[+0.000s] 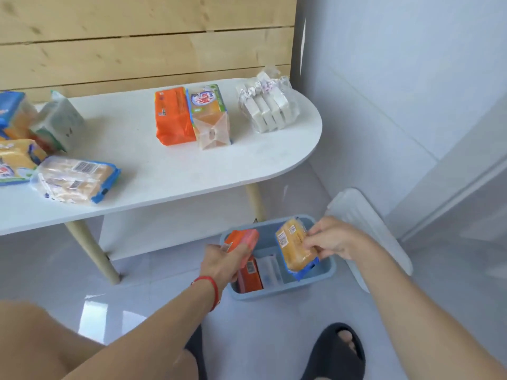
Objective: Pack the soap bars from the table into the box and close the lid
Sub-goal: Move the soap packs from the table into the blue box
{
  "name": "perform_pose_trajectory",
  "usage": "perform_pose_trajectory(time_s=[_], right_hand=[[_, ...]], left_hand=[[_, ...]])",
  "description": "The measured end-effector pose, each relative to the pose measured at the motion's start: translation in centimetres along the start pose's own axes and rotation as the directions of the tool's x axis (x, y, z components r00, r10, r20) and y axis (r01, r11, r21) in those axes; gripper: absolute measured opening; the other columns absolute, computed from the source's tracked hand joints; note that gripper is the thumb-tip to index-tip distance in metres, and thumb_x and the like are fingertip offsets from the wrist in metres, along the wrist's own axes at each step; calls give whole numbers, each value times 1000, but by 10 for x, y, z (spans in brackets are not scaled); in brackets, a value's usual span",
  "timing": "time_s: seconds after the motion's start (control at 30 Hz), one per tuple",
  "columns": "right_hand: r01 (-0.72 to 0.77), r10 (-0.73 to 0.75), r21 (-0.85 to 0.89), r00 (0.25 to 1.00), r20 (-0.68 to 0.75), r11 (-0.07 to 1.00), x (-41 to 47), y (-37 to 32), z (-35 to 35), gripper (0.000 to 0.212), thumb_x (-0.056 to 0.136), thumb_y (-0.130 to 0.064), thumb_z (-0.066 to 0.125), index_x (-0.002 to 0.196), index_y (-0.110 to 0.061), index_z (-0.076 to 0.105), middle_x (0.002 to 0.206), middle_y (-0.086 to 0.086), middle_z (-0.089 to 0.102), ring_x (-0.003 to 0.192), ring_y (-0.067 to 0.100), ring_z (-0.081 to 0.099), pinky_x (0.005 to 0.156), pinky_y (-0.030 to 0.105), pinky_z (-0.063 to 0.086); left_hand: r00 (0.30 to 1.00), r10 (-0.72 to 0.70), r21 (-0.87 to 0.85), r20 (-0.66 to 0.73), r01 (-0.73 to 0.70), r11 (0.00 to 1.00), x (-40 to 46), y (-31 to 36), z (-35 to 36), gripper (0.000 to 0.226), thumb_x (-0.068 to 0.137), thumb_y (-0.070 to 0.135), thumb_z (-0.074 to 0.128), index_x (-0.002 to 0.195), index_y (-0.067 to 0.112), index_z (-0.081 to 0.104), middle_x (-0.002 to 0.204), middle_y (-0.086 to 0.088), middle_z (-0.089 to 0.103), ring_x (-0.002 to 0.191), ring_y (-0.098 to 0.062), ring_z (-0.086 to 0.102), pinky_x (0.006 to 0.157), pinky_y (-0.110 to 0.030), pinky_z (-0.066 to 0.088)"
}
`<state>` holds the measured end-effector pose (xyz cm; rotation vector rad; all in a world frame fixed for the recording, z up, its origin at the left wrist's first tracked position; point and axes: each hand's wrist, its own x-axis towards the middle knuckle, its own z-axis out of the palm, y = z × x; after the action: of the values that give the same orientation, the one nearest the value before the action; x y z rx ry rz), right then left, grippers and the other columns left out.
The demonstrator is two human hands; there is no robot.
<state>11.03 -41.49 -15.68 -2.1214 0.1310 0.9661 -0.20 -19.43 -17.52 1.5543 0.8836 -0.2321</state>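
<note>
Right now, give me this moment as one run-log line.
left hand: holds orange soap pack over box | right hand: holds yellow soap pack over box | lid: off, beside box | table: packs remain

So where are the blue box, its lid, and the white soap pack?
blue box (326, 272): head view, right rim.
lid (365, 215): head view, ribbed top face.
white soap pack (267, 112): head view, bars' front faces.

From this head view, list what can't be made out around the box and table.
- Box floor: mostly hidden by the orange pack in the left hand and the yellow pack in the right hand.
- Lid: near end behind the right forearm.
- Packs at the table's left: cut off by the frame edge.
- Label print: too blurred.
</note>
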Motion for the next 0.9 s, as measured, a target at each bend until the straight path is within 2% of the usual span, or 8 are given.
perform_pose_trajectory(time_s=[0.07,0.13,0.23,0.3,0.4,0.57,0.77,0.9], right_hand=[[-28,19,-103,996,-85,994,23,5,14,12,75,2,67,87,3,70,72,12,64,68,26,67,74,39,62],[-61,32,-223,991,-132,973,42,9,24,18,71,-7,69,89,-3,65,78,9,61,71,24,62,63,33,55],[-116,59,-403,987,-152,908,68,23,40,31,77,-14,73,104,-8,59,100,9,64,87,24,60,68,29,48],[-145,73,-422,981,-182,895,83,39,52,40,86,-15,71,123,-6,57,116,13,64,104,30,62,83,35,51],[-188,111,-377,970,-217,907,102,55,69,40,97,-12,61,135,-5,54,133,18,61,120,33,61,96,38,50],[-206,158,-457,977,-142,865,119,68,86,36,101,-9,51,137,-7,55,134,15,63,121,30,62,97,35,49],[-228,176,-615,974,-145,755,127,74,93,42,98,-9,53,140,-6,53,133,15,63,120,31,63,97,38,52],[-146,41,-700,985,-165,699,127,70,101,73,97,-9,56,160,-22,20,143,15,56,127,34,59,102,48,51]], left_hand=[[996,-34,105,-82,43,994,16,-17,9,90,55,74,75,109,7,50,99,-10,69,81,-22,65,77,-37,57],[987,-50,173,-153,76,982,26,-28,14,89,57,79,72,110,15,43,104,-6,65,92,-27,67,86,-44,58],[983,-64,166,-170,93,982,35,-35,20,84,63,79,70,111,18,38,107,-4,62,91,-25,64,75,-36,54],[980,-62,171,-186,95,981,40,-37,24,78,68,74,70,112,18,37,108,-4,61,89,-23,62,70,-32,48],[969,-45,213,-244,98,972,44,-39,31,68,73,62,72,110,18,36,108,-6,60,88,-25,60,72,-34,47],[950,12,232,-311,64,971,39,-49,43,60,77,51,73,112,22,33,110,-6,59,94,-27,62,83,-40,56],[960,29,200,-279,28,979,36,-56,44,62,81,45,73,121,22,32,116,-4,59,95,-22,62,74,-33,54],[964,18,177,-265,31,984,36,-56,40,59,81,46,73,117,26,30,116,-2,58,95,-21,61,70,-30,49]])
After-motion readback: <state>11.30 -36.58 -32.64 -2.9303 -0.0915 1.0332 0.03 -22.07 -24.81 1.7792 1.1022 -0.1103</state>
